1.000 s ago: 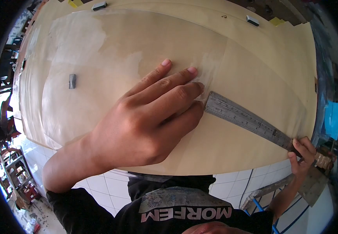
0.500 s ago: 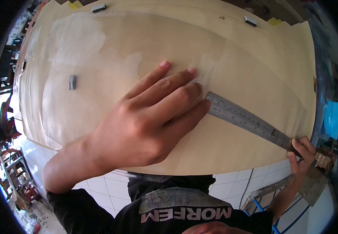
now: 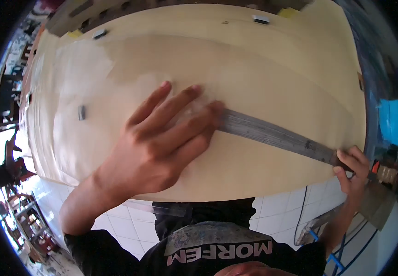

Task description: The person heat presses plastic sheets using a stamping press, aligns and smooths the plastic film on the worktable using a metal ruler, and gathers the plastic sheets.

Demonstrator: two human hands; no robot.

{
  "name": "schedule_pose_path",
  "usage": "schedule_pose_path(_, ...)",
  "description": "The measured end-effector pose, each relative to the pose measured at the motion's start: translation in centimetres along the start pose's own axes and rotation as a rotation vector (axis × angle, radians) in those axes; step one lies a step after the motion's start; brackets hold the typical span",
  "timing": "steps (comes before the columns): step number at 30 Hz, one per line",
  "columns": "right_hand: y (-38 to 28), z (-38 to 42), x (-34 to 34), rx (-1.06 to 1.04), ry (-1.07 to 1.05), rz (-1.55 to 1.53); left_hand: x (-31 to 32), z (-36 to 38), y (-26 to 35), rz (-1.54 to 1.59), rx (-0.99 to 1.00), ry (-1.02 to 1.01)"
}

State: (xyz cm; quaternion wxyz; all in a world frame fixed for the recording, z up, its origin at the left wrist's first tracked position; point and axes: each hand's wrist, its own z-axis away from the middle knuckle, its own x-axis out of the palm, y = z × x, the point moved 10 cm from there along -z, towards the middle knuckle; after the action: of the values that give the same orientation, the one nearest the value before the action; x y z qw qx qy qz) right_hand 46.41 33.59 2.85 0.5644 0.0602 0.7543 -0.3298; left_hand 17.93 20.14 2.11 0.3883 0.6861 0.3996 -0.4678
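A long metal ruler (image 3: 272, 135) lies across a pale yellow sheet (image 3: 263, 83), running from the middle towards the lower right. My right hand (image 3: 353, 168) grips its right end near the sheet's edge, thumb and fingers closed round it. Palm down over the sheet, my left hand (image 3: 162, 142) has its fingers spread, and its index fingertip meets the ruler's left end. Under and around those fingers is a thin, wrinkled, translucent film (image 3: 93, 73). A small grey block (image 3: 81, 112) sits on the film to the left.
Two small white-and-dark blocks, one at the upper left (image 3: 99, 34) and one at the upper right (image 3: 260, 19), rest near the sheet's far edge. Beyond the right edge are a blue object (image 3: 390, 122) and a blue-framed stand. Cluttered racks stand at the left above a tiled floor.
The ruler and my left hand have moved left, and the ruler now lies at a flatter angle. My right hand has shifted slightly up and left, still holding the ruler. The whole view has also shifted.
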Motion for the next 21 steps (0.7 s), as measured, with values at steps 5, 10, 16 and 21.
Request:
schedule_pose_path(5,-0.5,-0.2,-0.4,-0.019,0.0,-0.013,0.1,-0.5,0.2,-0.026,-0.047,-0.031)
schedule_pose_path(10,0.5,0.9,-0.7,0.026,-0.023,-0.016,0.0,-1.4,1.1,-0.021,-0.069,-0.043)
schedule_pose_path(16,2.7,3.9,-3.0,0.003,0.131,-0.021,0.8,-1.2,1.5,-0.059,-0.063,-0.079)
schedule_pose_path(21,4.9,6.5,-4.2,0.032,0.197,0.043,1.5,-0.8,1.2,-0.073,-0.032,-0.09)
